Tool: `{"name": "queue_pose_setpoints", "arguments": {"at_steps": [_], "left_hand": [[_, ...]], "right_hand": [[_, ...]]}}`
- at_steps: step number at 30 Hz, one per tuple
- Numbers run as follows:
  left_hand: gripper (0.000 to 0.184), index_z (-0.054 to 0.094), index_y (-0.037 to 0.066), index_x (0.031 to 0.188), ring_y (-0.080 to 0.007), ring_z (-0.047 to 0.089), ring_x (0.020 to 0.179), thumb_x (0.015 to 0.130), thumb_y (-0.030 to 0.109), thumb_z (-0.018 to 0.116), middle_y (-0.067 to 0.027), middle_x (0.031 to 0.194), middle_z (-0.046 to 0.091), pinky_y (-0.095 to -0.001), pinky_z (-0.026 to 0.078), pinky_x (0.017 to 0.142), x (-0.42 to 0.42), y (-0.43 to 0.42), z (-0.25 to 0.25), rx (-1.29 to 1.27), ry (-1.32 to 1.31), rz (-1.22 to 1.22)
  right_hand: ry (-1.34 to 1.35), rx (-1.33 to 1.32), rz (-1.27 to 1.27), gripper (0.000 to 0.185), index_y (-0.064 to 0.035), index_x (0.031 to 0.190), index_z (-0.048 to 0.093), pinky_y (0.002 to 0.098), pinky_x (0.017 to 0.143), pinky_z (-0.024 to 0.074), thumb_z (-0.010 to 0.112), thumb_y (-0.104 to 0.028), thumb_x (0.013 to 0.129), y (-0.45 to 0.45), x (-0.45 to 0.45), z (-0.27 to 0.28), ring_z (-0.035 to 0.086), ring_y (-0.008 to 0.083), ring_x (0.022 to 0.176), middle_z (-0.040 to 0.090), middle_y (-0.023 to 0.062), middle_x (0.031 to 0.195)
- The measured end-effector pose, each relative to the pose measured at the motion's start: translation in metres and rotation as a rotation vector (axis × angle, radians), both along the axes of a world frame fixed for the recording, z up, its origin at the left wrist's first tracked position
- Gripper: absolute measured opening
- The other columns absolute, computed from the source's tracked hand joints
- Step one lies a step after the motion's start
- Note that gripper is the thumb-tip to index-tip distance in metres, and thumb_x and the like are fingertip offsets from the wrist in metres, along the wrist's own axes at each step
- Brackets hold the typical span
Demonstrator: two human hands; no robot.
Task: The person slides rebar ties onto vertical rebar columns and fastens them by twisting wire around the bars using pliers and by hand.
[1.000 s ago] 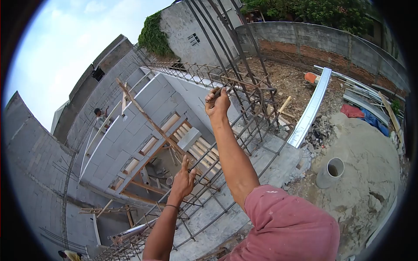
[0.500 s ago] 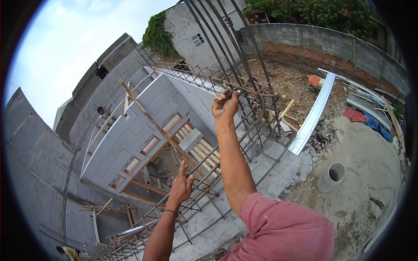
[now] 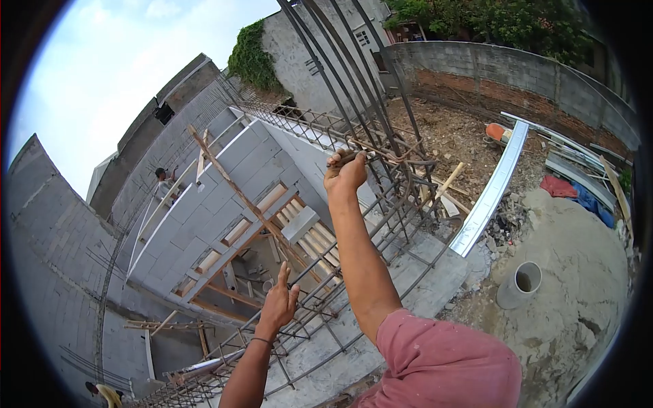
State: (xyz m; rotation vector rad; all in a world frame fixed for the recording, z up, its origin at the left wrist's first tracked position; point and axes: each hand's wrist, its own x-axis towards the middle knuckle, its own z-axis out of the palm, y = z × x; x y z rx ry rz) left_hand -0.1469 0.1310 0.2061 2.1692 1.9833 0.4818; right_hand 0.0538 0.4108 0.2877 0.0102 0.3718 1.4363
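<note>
Right grip (image 3: 345,175): curled round dark item (image 3: 349,158) | rebar cage (image 3: 403,162): just beyond | left grip (image 3: 277,306): hold unclear

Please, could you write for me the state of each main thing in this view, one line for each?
Right hand: closed around a dark object, too unclear to name
Left hand: index finger extended, not gripping
Horizontal rebar cage: bare
Vertical bars: standing, exposed
Grey pipe: standing, top open
Sand: heaped
Metal strip: lying down
Red cloth: crumpled
</note>
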Motion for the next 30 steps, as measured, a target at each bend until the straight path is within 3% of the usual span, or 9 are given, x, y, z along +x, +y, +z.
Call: {"name": "queue_pose_setpoints", "arguments": {"at_steps": [4, 6, 11, 14, 16, 20, 23, 26, 30], "left_hand": [[0.072, 0.007, 0.003, 0.162, -0.0508, 0.053, 0.129, 0.109, 0.038, 0.041, -0.0306, 0.149, 0.048, -0.0509, 0.039, 0.111, -0.003, -0.003, -0.002, 0.008, 0.014, -0.001], [0.072, 0.007, 0.003, 0.162, -0.0503, 0.053, 0.129, 0.109, 0.038, 0.041, -0.0306, 0.149, 0.048, -0.0509, 0.039, 0.112, -0.004, -0.005, -0.004, 0.012, 0.013, -0.001], [0.072, 0.007, 0.003, 0.162, -0.0489, 0.054, 0.128, 0.109, 0.036, 0.042, -0.0294, 0.149, 0.049, -0.0503, 0.037, 0.113, 0.001, -0.004, 0.004, -0.019, 0.006, 0.031], [0.072, 0.007, 0.003, 0.162, -0.0484, 0.053, 0.129, 0.108, 0.035, 0.042, -0.0288, 0.149, 0.050, -0.0495, 0.036, 0.114, 0.003, -0.004, 0.009, -0.070, -0.042, 0.069], [0.070, 0.008, 0.005, 0.162, -0.0515, 0.057, 0.123, 0.107, 0.032, 0.043, -0.0276, 0.151, 0.048, -0.0536, 0.044, 0.106, -0.002, -0.004, 0.002, -0.022, 0.019, 0.032], [0.073, 0.008, 0.004, 0.163, -0.0484, 0.051, 0.132, 0.108, 0.038, 0.042, -0.0270, 0.150, 0.049, -0.0503, 0.036, 0.113, -0.003, -0.004, 0.002, -0.085, -0.062, 0.068], [0.073, 0.007, 0.004, 0.163, -0.0481, 0.050, 0.133, 0.108, 0.039, 0.041, -0.0261, 0.151, 0.049, -0.0512, 0.036, 0.113, -0.004, -0.008, -0.002, -0.069, -0.057, 0.058], [0.074, 0.006, 0.005, 0.163, -0.0486, 0.051, 0.132, 0.108, 0.040, 0.041, -0.0268, 0.148, 0.052, -0.0517, 0.036, 0.112, -0.006, -0.003, 0.000, -0.057, -0.036, 0.061], [0.075, 0.007, 0.006, 0.163, -0.0501, 0.054, 0.127, 0.107, 0.043, 0.043, -0.0301, 0.140, 0.056, -0.0514, 0.038, 0.111, -0.006, -0.004, -0.002, -0.102, -0.022, 0.082]], "right_hand": [[-0.212, -0.199, 0.081, 0.043, -0.0030, 0.087, 0.048, 0.0369, 0.046, 0.0468, 0.040, -0.038, 0.111, 0.019, -0.024, 0.018, 0.054, 0.0225, 0.049, 0.060, 0.0126, 0.070], [-0.100, -0.021, 0.128, 0.041, -0.0036, 0.084, 0.045, 0.0349, 0.045, 0.0470, 0.037, -0.033, 0.111, 0.016, -0.011, -0.005, 0.054, 0.0212, 0.049, 0.059, 0.0121, 0.069], [-0.212, -0.408, -0.031, 0.026, 0.0030, 0.090, 0.043, 0.0358, 0.042, 0.0434, 0.034, -0.015, 0.106, 0.002, -0.033, 0.015, 0.049, 0.0195, 0.045, 0.058, 0.0133, 0.067], [-0.518, -0.318, -0.063, 0.024, 0.0008, 0.092, 0.043, 0.0359, 0.040, 0.0409, 0.034, -0.016, 0.108, 0.008, -0.055, 0.028, 0.046, 0.0172, 0.045, 0.056, 0.0112, 0.067], [-0.430, -0.197, 0.036, 0.025, -0.0001, 0.092, 0.043, 0.0355, 0.040, 0.0405, 0.035, -0.017, 0.108, -0.001, -0.039, 0.010, 0.048, 0.0168, 0.047, 0.056, 0.0107, 0.068], [-0.209, -0.266, -0.138, 0.024, 0.0004, 0.090, 0.042, 0.0342, 0.040, 0.0411, 0.036, -0.015, 0.107, -0.005, -0.043, 0.005, 0.046, 0.0169, 0.044, 0.055, 0.0121, 0.070], [-0.510, -0.343, -0.050, 0.022, -0.0012, 0.090, 0.043, 0.0354, 0.043, 0.0425, 0.037, -0.016, 0.106, 0.022, -0.067, 0.009, 0.047, 0.0173, 0.045, 0.055, 0.0101, 0.068], [-0.335, -0.121, 0.050, 0.021, 0.0004, 0.092, 0.044, 0.0364, 0.041, 0.0428, 0.038, -0.015, 0.105, 0.001, -0.032, -0.010, 0.047, 0.0177, 0.043, 0.057, 0.0124, 0.068], [-0.557, -0.282, -0.005, 0.016, 0.0000, 0.093, 0.046, 0.0353, 0.044, 0.0424, 0.040, -0.012, 0.103, -0.002, -0.049, 0.004, 0.048, 0.0168, 0.045, 0.056, 0.0113, 0.070]]}}
